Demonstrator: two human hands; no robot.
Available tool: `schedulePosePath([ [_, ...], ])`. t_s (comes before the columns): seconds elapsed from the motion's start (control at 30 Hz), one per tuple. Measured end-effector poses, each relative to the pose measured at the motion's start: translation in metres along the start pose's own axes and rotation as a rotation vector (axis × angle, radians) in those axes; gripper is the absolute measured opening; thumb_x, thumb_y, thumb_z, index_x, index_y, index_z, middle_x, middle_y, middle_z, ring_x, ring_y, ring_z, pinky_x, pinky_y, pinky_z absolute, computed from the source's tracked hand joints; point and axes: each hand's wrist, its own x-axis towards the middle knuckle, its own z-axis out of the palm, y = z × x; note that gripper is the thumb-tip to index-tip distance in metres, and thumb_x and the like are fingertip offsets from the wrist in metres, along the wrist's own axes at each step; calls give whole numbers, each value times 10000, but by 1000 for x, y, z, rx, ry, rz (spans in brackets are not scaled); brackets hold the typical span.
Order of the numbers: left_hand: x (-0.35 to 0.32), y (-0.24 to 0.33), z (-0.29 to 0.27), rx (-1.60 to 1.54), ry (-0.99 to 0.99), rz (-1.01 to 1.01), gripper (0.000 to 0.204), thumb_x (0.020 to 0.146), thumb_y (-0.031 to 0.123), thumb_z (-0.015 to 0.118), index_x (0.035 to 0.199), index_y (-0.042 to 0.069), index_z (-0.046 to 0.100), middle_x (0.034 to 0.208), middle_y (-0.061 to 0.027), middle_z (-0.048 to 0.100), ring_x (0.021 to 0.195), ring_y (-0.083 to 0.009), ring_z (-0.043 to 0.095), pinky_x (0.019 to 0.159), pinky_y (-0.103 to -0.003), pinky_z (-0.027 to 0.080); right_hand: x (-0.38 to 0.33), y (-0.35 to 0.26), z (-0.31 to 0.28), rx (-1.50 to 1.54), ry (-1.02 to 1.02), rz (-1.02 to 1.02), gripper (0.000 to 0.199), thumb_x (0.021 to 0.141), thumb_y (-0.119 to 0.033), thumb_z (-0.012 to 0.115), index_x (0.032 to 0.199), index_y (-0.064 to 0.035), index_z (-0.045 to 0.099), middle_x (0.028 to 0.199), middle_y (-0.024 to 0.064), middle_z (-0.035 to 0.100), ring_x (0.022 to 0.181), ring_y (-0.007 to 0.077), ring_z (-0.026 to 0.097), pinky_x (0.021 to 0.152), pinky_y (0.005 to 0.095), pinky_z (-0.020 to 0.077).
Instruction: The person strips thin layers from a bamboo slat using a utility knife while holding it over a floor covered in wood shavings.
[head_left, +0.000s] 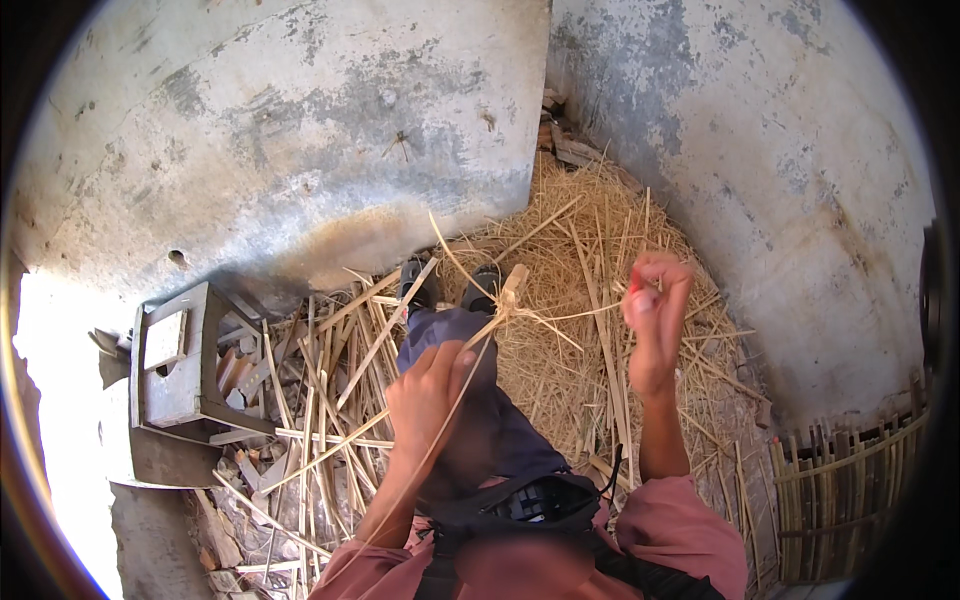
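Two hands work one thin bamboo strip [470,360] over the person's lap. The left hand [428,385] pinches the strip low down. The right hand [655,300] is curled up tight, maybe on a fine strand; I cannot tell. The strip runs up to a knot [512,290] above the knees. Best to keep it pulled tight, so the knot does not slip.

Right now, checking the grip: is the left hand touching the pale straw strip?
Touching. The head view shows the left hand closed around the straw strip, which runs out from between its fingers.
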Motion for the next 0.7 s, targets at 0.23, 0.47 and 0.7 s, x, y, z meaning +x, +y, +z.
schedulePosePath([
  [0.23,2,11,-5,-39,13,-7,168,1049,259,678,1127,118,727,907,-100,701,767,-364,710,623,-464,543,-16,-38,26,-263,-479,-99,228,957,-172,817,1098,-58,679,1056,103,644,813,201,703,640,355,542],
  [0.47,-1,12,-6,3,40,-4,195,1046,236,684,1174,103,746,889,-110,677,765,-363,707,631,-460,546,-17,-15,37,-512,-408,-55,200,973,-216,804,1060,-70,700,1011,73,660,770,232,725,633,375,552],
  [0.7,-2,11,-7,-6,82,7,231,1022,237,724,1202,96,754,866,-102,672,695,-352,695,589,-444,538,-18,-5,36,-526,-441,-15,183,969,-226,811,1021,-79,715,984,73,657,724,245,705,630,386,538],
])
